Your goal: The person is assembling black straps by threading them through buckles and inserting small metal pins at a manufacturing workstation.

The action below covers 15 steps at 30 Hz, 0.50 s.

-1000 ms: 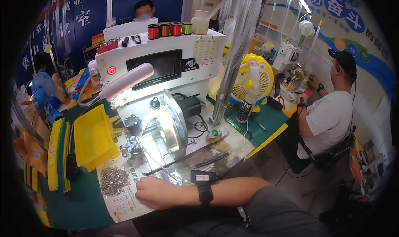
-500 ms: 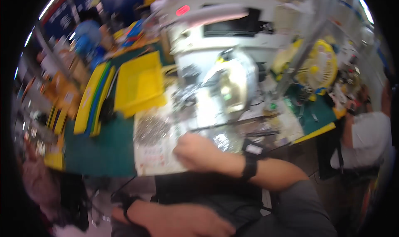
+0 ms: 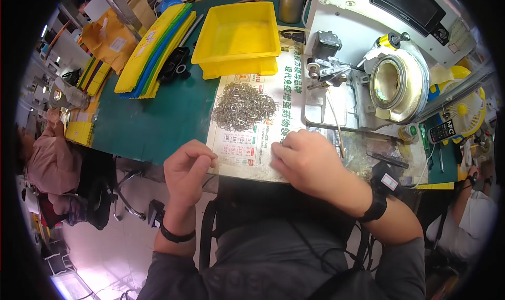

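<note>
A loose heap of small bent metal pieces (image 3: 243,108) lies on a printed paper sheet (image 3: 276,100) spread over the table. At the table's front edge, just below the sheet's left corner, my left hand (image 3: 184,171) is closed, thumb and forefinger pinched together. Whatever that pinch holds is too small to make out. My right hand (image 3: 310,160) rests at the sheet's right front part, to the right of the heap, with fingers curled down and pressed together. Its fingertips are partly hidden, so anything in them cannot be named.
Behind the heap stands a yellow plastic bin (image 3: 236,34). Yellow, green and blue corrugated sheets (image 3: 155,52) lean left of it. A machine with a round metal ring (image 3: 392,84) and a screen (image 3: 409,8) occupies the right. Another person (image 3: 52,158) sits at far left.
My left hand has come up from near my lap to the table edge and now pinches. The view has shifted and sharpened; my right hand stays near the sheet's front.
</note>
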Tool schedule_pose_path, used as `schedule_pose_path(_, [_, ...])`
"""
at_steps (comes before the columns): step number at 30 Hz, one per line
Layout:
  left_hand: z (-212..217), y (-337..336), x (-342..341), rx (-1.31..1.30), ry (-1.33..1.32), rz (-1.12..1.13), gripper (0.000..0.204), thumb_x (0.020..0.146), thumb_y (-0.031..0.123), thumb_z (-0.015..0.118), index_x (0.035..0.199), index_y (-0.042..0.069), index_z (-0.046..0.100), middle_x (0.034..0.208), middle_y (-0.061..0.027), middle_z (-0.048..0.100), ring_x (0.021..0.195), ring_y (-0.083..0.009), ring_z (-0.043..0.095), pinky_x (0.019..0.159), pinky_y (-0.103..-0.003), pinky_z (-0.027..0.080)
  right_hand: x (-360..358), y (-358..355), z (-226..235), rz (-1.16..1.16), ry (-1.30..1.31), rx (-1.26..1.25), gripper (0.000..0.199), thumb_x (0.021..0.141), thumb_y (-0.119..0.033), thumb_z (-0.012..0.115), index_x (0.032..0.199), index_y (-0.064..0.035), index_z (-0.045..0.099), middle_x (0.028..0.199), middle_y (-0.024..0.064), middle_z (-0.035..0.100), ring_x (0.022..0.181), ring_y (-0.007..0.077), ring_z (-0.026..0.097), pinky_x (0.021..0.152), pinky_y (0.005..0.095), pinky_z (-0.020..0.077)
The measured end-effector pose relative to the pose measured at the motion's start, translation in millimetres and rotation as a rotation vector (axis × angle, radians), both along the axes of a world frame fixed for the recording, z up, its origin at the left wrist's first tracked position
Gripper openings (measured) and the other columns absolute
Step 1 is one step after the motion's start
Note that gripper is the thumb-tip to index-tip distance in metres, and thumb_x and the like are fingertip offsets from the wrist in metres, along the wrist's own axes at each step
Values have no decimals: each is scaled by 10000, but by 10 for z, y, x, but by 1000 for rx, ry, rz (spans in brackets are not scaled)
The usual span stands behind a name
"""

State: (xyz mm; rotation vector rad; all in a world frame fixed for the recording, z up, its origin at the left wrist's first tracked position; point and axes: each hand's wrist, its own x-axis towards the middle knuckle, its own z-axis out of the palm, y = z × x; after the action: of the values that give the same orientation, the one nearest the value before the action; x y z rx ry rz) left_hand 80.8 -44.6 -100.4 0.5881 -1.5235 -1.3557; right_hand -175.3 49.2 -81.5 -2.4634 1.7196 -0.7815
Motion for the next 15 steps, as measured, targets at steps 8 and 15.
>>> schedule_pose_path(8, [-36, -5, 33, -35, -112, -53, 85, 849, -78, 583, 866, -43, 659, 816, -74, 632, 744, -119, 568, 676, -245, 435, -51, 373, 66, 12, 62, 41, 335, 810, -312, 752, 1031, -80, 655, 838, 46, 552, 768, 249, 568, 654, 384, 440])
schedule_pose_path(15, [-35, 27, -46, -70, -162, -56, 82, 846, -81, 597, 873, -43, 663, 837, -75, 641, 762, -122, 572, 688, -246, 433, -150, 327, 19, -77, -110, 29, 211, 788, -238, 768, 912, -105, 662, 805, 55, 595, 745, 268, 611, 646, 404, 470])
